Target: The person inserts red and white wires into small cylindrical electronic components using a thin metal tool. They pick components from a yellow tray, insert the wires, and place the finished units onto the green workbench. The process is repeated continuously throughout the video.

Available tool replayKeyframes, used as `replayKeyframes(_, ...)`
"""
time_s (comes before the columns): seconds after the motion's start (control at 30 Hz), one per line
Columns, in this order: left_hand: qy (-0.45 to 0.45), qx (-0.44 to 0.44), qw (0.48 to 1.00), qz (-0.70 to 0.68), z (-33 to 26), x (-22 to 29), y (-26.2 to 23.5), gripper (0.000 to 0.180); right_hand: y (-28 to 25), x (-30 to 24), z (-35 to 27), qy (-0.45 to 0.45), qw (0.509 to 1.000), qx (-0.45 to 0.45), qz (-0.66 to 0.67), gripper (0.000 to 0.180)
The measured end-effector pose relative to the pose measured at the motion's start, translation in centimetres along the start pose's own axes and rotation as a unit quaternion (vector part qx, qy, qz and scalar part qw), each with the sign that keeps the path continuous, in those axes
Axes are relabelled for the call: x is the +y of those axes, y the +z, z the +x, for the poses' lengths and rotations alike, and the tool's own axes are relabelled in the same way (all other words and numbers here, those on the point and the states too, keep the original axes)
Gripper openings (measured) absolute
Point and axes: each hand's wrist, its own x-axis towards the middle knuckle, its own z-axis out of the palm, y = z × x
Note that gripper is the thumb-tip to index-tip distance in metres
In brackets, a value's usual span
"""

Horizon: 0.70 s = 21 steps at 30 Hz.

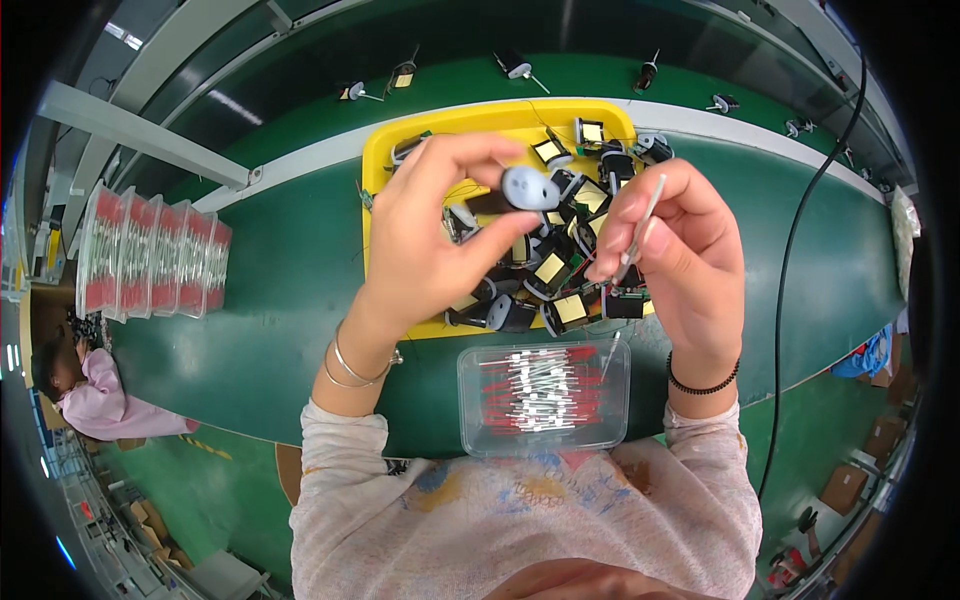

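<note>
My left hand [415, 235] is closed round a small black device with a grey oval cap [530, 188], the cap turned to the right. Pinched between the thumb and fingers of my right hand [695, 245] is a thin whitish rod [652, 208], tilted with its tip up. Both hands are raised over a yellow tray [374, 150] heaped with similar black devices [550, 268], some bearing pale yellow pads. Nearer to me stands a clear plastic box [475, 440] with many red and white thin rods [545, 390]. The rod and the device are apart.
Stacked clear boxes of red and white rods [155, 255] stand on the green table at left. Beyond a white rail [690, 122], several devices [515, 68] with rods lie on a green strip. A black cable [790, 270] hangs at right. Another person [100, 395] is at far left.
</note>
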Motion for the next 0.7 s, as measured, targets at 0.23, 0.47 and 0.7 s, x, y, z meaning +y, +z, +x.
replayKeyframes(0.23, -0.061, -0.003, 0.959, -0.278, -0.3, -0.1, 0.7, 0.027, -0.3, 1.6, 1.3, 0.016, 0.992, -0.002, 0.125, 0.012)
replayKeyframes(0.47, -0.109, -0.033, 0.852, -0.510, 0.0, -0.9, 0.6, 0.037, -1.1, 1.9, 1.7, -0.052, 0.993, 0.104, 0.036, 0.014)
replayKeyframes(0.7, -0.128, -0.087, 0.919, -0.362, -0.4, -0.1, 0.1, 0.040, -0.6, 1.7, 1.4, -0.118, 0.978, 0.117, -0.123, 0.010)
